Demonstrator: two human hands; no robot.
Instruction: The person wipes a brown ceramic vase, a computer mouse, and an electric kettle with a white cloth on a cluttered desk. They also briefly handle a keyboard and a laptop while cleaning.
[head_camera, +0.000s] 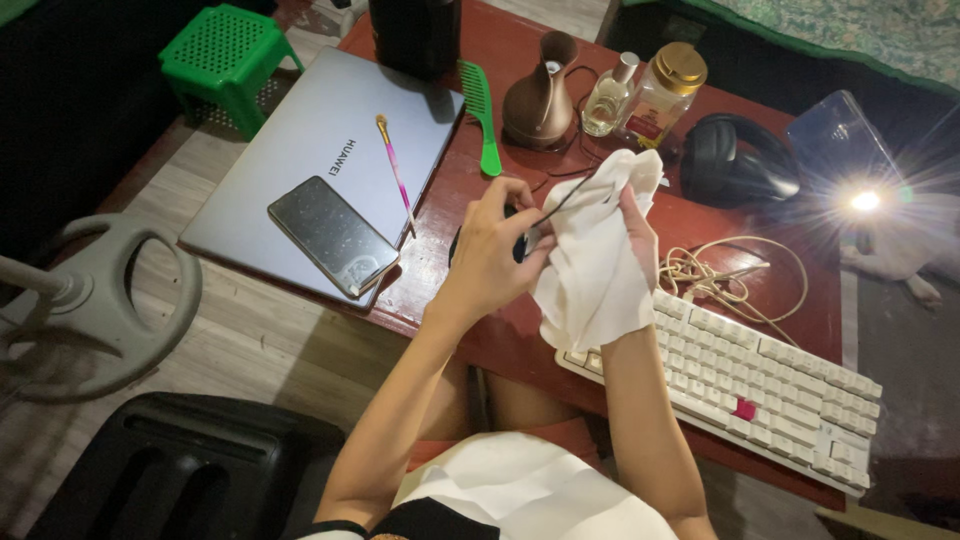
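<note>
My left hand (495, 250) pinches a thin dark stick-like tool (565, 200) whose tip goes into a white tissue (595, 260). The tissue is draped over and gripped by my right hand (638, 225), which is mostly hidden under it. Both hands hover over a reddish-brown table (790, 240), just above the left end of a white keyboard (760, 375). A dark object (520, 245) lies under my left hand, mostly hidden.
A closed grey laptop (320, 150) carries a phone (332, 236) and a pink-handled tool (396, 172). A green comb (482, 112), brown diffuser (540, 95), two bottles (660, 95), black headphones (735, 160), coiled cable (720, 270), green stool (225, 60) and bright lamp (865, 200) surround them.
</note>
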